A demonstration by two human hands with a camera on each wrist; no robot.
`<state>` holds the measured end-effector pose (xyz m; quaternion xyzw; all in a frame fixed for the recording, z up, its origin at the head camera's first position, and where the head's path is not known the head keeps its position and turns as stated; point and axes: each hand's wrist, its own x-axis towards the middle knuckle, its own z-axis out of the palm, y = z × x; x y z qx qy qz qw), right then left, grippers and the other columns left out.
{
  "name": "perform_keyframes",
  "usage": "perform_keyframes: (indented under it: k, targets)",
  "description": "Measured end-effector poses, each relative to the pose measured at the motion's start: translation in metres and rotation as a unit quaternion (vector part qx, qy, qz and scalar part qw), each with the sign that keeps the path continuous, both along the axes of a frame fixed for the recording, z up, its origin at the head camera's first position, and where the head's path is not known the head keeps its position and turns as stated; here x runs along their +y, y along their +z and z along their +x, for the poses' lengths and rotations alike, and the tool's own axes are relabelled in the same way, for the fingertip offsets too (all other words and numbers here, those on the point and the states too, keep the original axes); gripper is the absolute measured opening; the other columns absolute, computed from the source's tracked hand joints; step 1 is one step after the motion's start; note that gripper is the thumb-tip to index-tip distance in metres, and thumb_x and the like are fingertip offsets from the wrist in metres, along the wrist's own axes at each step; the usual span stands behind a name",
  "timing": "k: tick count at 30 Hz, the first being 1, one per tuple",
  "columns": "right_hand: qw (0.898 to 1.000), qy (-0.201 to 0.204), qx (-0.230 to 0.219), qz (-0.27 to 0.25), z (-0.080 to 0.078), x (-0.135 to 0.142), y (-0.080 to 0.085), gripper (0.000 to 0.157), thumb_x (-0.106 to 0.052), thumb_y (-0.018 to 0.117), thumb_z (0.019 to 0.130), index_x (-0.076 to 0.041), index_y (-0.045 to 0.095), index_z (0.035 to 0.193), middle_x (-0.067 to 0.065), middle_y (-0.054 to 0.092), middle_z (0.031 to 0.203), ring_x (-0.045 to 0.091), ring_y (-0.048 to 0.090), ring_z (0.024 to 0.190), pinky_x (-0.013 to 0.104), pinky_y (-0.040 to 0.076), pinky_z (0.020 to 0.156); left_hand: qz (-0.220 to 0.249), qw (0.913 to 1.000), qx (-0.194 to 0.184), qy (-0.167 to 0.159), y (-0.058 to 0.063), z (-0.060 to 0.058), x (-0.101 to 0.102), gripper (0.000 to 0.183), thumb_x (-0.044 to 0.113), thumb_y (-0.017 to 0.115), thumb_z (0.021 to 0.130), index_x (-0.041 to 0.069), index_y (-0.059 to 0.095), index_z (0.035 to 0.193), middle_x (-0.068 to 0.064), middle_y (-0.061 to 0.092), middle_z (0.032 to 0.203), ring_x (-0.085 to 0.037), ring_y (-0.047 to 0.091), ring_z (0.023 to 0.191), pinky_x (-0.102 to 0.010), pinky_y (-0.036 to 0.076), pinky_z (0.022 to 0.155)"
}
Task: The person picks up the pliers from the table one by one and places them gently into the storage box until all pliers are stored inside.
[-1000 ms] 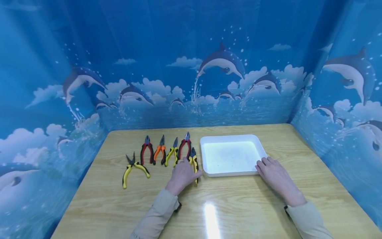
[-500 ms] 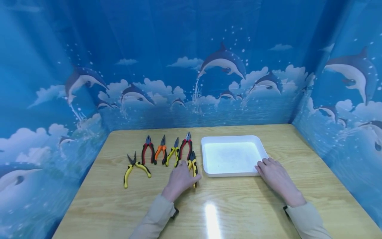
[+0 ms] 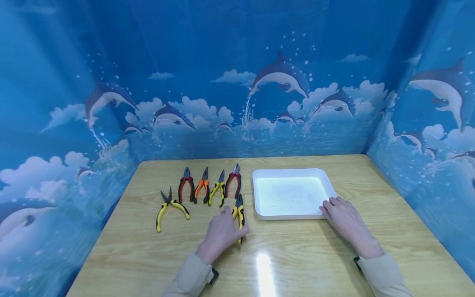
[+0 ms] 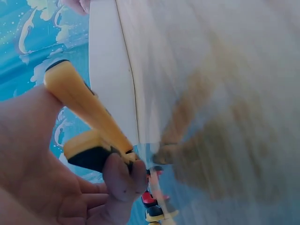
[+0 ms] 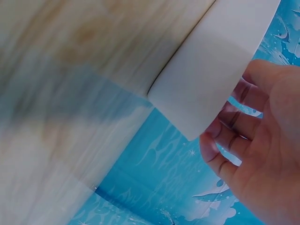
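Observation:
My left hand (image 3: 221, 232) holds a pair of yellow-and-black pliers (image 3: 241, 214), jaws pointing away from me, just left of the white tray. In the left wrist view, the thumb presses one handle of the pliers (image 4: 82, 96) and the bent fingers (image 4: 123, 176) take the other, with the handles spread. My right hand (image 3: 346, 218) is at the near right corner of the white tray (image 3: 293, 217). Seen from the right wrist, its bent fingers and thumb (image 5: 258, 71) lie along the rim of the tray (image 5: 201, 79).
Behind the left hand stands a row of pliers: red-and-black ones (image 3: 186, 187), an orange pair (image 3: 202, 187), a yellow pair (image 3: 217, 190) and another red-and-black pair (image 3: 233, 182). Yellow long-nose pliers (image 3: 169, 208) lie spread at the left. A dolphin-printed curtain (image 3: 237, 103) surrounds the wooden table (image 3: 297, 251).
My left hand has drawn the yellow-and-black pliers toward me, away from the red-and-black pair they lay beside. The right hand stays at the tray corner.

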<state>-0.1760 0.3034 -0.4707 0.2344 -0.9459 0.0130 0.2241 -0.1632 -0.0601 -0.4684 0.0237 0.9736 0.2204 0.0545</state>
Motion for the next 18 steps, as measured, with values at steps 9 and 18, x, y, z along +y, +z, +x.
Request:
perform_keyframes:
  k: [9,18]
  targets:
    - [1.0,-0.014,-0.018,-0.005,0.001,0.001,0.003,0.02,-0.011,0.072,0.09,-0.008,0.059,0.076,0.003,0.048,0.071,0.022,0.044,0.067,0.039,0.041,0.058,0.008,0.9976,0.069,-0.003,0.007,0.001,0.005,0.075,0.05,0.072,0.079,-0.003,0.049,0.126,-0.004,0.049,0.075,-0.013,0.044,0.052,-0.023,0.038,0.043]
    - [1.0,-0.009,-0.013,-0.004,0.0,0.0,0.001,0.02,-0.012,0.072,0.089,-0.008,0.058,0.075,0.004,0.049,0.07,0.023,0.043,0.066,0.038,0.04,0.057,-0.003,0.9941,0.103,-0.034,0.021,-0.006,0.02,0.085,0.051,0.073,0.081,-0.011,0.049,0.134,-0.006,0.054,0.076,-0.013,0.044,0.055,-0.023,0.039,0.045]
